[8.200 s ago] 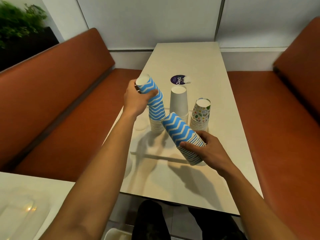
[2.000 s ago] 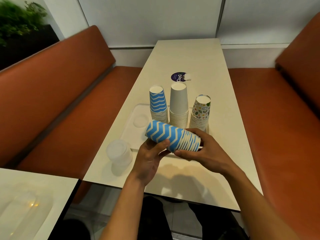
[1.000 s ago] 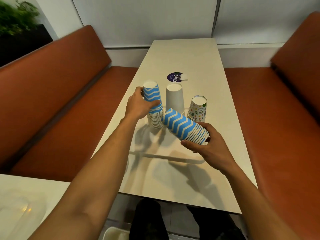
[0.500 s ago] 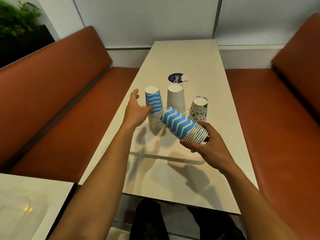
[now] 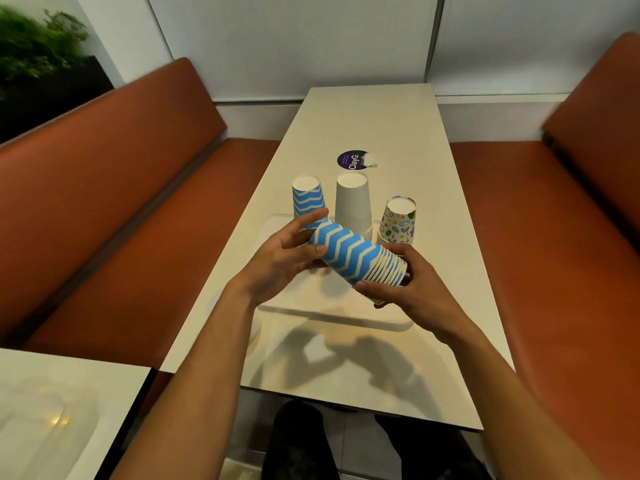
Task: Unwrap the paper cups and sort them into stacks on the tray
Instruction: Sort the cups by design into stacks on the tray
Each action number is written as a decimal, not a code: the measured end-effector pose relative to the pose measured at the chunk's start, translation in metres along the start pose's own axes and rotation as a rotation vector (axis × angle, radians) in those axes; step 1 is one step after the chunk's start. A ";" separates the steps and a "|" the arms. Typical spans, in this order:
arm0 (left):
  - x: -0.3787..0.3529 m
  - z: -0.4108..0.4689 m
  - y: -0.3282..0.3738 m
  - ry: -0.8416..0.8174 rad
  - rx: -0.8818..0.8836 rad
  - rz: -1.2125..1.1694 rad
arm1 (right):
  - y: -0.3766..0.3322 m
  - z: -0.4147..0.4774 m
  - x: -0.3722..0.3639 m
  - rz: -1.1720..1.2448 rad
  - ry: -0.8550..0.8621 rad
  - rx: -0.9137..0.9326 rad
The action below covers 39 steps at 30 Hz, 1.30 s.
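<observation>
A tilted stack of blue zigzag cups (image 5: pixel 358 256) hangs over the white tray (image 5: pixel 332 315). My right hand (image 5: pixel 412 289) grips its rim end from below. My left hand (image 5: pixel 282 259) holds the closed end, thumb under it and fingers spread along the far side. On the tray's far part stand three upside-down stacks: blue zigzag cups (image 5: pixel 306 200) on the left, plain white cups (image 5: pixel 353 202) in the middle, and cups with colourful prints (image 5: pixel 398 220) on the right. My left fingers hide the lower part of the standing blue stack.
A round purple sticker (image 5: pixel 351 160) lies on the beige table (image 5: pixel 391 119) beyond the cups. Orange benches run along both sides. A second table corner (image 5: pixel 65 403) sits at lower left. My dark-clad legs show below the table's near edge.
My left hand left the standing blue stack and came back to the closed end of the held stack. The right hand kept its hold and the held stack stayed tilted.
</observation>
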<state>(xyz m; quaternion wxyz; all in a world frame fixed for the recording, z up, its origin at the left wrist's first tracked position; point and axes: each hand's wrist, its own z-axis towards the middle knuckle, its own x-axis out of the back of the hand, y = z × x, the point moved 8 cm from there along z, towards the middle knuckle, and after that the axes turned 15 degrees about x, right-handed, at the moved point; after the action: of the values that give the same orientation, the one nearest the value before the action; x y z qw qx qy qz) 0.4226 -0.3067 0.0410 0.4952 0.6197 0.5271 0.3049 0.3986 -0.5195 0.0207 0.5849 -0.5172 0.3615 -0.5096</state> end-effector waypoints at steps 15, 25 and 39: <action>0.081 -0.023 0.107 0.790 -0.344 0.183 | 0.008 -0.002 0.018 -0.039 0.173 0.012; 0.057 0.041 0.112 0.823 -0.200 0.644 | 0.011 -0.001 0.011 -0.025 0.155 -0.005; 0.046 0.023 0.090 0.750 -0.239 0.438 | 0.009 0.002 0.007 0.034 0.179 0.013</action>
<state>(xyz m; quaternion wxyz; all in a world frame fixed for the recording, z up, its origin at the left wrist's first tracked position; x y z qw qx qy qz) 0.4868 -0.2655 0.1107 0.2615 0.5018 0.4876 0.6649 0.4038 -0.5265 0.0131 0.5622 -0.4593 0.4178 -0.5462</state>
